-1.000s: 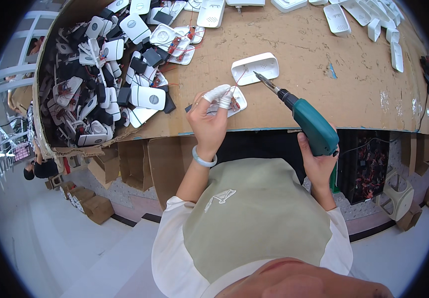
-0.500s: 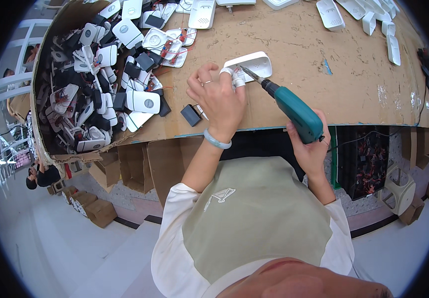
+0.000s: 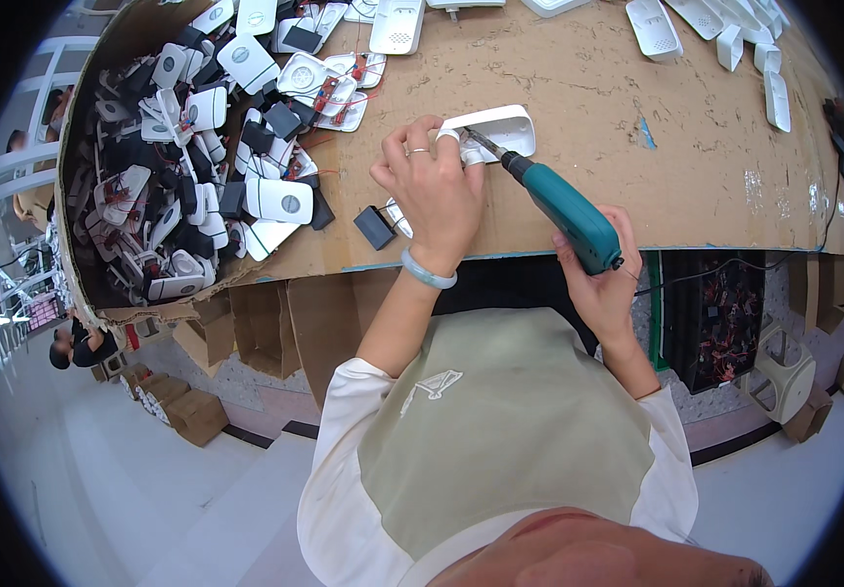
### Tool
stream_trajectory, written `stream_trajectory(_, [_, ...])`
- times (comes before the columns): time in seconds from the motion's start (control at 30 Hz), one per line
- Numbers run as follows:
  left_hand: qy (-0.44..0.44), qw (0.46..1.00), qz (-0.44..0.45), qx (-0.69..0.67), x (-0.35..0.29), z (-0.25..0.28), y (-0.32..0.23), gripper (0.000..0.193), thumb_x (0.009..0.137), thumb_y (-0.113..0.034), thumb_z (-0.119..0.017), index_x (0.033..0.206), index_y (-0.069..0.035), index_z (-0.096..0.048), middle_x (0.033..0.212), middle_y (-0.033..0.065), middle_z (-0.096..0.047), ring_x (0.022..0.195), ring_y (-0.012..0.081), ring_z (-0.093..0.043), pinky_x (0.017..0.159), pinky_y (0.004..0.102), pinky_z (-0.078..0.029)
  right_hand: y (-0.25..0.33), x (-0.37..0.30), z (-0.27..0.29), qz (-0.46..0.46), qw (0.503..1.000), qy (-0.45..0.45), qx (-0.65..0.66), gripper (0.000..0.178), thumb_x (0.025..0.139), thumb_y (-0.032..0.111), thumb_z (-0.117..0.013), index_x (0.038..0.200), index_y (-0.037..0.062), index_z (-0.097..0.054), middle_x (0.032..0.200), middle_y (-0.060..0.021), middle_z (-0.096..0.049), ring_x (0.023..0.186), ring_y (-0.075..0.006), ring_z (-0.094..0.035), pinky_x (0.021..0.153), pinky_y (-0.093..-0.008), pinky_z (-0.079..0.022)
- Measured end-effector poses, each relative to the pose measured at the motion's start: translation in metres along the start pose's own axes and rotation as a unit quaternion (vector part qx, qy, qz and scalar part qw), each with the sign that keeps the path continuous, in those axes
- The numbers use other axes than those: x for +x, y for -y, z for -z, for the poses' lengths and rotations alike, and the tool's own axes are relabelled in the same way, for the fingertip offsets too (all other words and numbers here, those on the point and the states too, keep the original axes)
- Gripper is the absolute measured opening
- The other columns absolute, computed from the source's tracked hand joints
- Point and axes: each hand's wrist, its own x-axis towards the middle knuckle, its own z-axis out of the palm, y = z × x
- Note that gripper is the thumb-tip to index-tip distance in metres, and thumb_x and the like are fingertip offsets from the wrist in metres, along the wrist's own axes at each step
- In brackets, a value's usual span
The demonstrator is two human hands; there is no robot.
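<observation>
My left hand, with white covers on two fingertips, grips the left end of a white plastic housing lying open side up on the cardboard-covered table. Wrapped around a teal electric screwdriver, my right hand tilts it toward the left. The screwdriver's tip reaches into the housing beside my left fingertips; the exact spot it touches is partly hidden by them. A small black box lies beside my left wrist, next to a white part mostly covered by that hand.
At left, a cardboard box holds a heap of white covers, black boxes and red wires. More white housings lie along the far side of the table. A black cord runs right from the screwdriver. Below the table stand a dark bin and a stool.
The screwdriver has shifted slightly left, its tip now deeper toward the housing's left end. My left fingers have moved a little around that end. The housing has stayed nearly in place.
</observation>
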Motion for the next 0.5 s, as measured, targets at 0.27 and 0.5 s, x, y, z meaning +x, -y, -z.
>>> stream_trajectory(0.27, [0.0, 1.0, 0.0, -0.003, 0.0001, -0.0009, 0.001, 0.023, 0.07, -0.012, -0.075, 0.092, -0.005, -0.072, 0.115, 0.0043, -0.064, 0.111, 0.0283, -0.051, 0.087, 0.0443, -0.032, -0.0042, -0.0001, 0.0012, 0.022, 0.999, 0.021, -0.018, 0.022, 0.083, 0.002, -0.077, 0.1, -0.0025, -0.062, 0.1, -0.0151, -0.058, 0.086, -0.029, -0.062, 0.076, -0.0332, -0.05])
stream_trajectory(0.5, [-0.001, 1.0, -0.003, -0.003, -0.0009, -0.0007, 0.0014, 0.023, 0.069, -0.012, -0.075, 0.091, -0.005, -0.072, 0.115, 0.0038, -0.064, 0.111, 0.0279, -0.051, 0.086, 0.0442, -0.032, 0.0026, 0.0013, 0.002, 0.037, 0.999, 0.019, -0.034, 0.024, 0.083, 0.001, -0.077, 0.102, -0.0024, -0.063, 0.1, -0.0151, -0.059, 0.088, -0.0297, -0.063, 0.078, -0.034, -0.051])
